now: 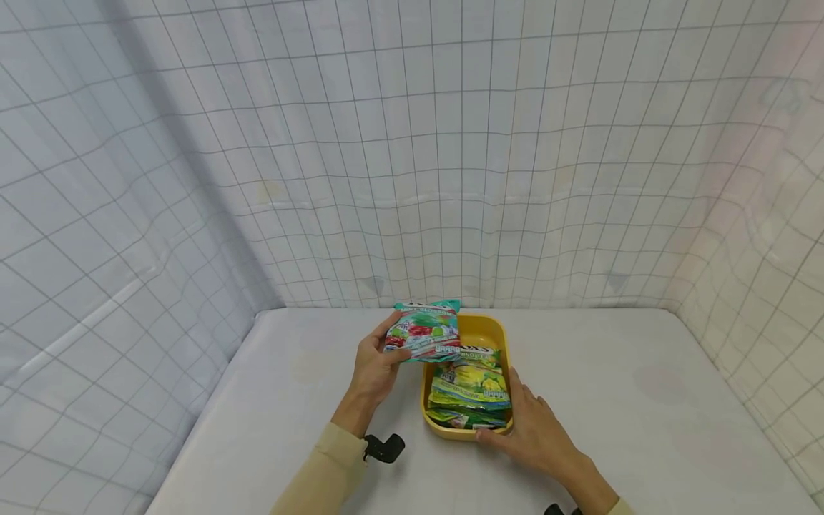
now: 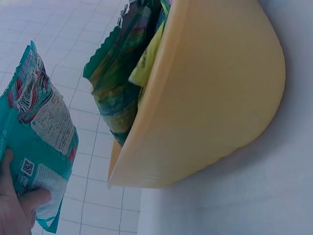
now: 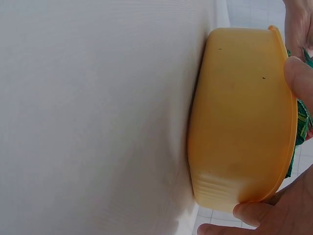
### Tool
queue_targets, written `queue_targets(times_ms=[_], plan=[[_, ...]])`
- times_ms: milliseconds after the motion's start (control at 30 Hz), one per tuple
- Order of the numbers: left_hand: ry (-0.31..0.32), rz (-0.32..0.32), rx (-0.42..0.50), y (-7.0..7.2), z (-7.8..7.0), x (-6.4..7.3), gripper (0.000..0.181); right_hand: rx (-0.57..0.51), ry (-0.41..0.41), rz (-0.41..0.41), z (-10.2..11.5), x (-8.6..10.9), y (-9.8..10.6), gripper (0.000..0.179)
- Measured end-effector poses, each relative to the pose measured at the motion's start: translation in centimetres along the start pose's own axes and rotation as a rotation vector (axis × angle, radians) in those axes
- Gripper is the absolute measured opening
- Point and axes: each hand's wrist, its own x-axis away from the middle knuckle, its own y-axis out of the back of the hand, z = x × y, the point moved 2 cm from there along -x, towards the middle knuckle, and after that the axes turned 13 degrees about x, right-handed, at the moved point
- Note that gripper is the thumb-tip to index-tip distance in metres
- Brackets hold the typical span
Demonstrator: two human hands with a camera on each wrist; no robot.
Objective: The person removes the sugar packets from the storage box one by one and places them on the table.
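- Sleeve, tan, comes up from the bottom of the head view, with a black wrist piece at its cuff.
- White table, smooth and pale, fills the lower part of the frame.
- Right hand, lower centre-right, is spread round the near right corner of the yellow tub: thumb at the near rim, fingers fairly straight along the right side, not closed up.
- Yellow-green packets lie stacked inside the tub, just right of centre.
- Left hand, centre-left, pinches the teal packet by its left side, thumb on the printed front, fingers behind.
- Held that way, the packet extends rightward from the grip, overlapping the tub's upper left corner; the left wrist view shows it apart from the tub.
- White gridded sheeting, wavy in places, rises behind the table and along both sides.
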Motion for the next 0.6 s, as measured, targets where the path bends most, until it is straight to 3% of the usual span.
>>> queue_targets(times_ms=[333, 600], plan=[[-0.031, -0.02, 0.011, 2.3, -1.5, 0.3, 0.081, -0.007, -0.004, 0.002, -0.1, 0.0, -0.1, 0.133], [-0.068, 0.002, -0.003, 4.3, -2.7, 0.5, 0.081, -0.013, -0.005, 0.008, -0.2, 0.0, -0.1, 0.134]])
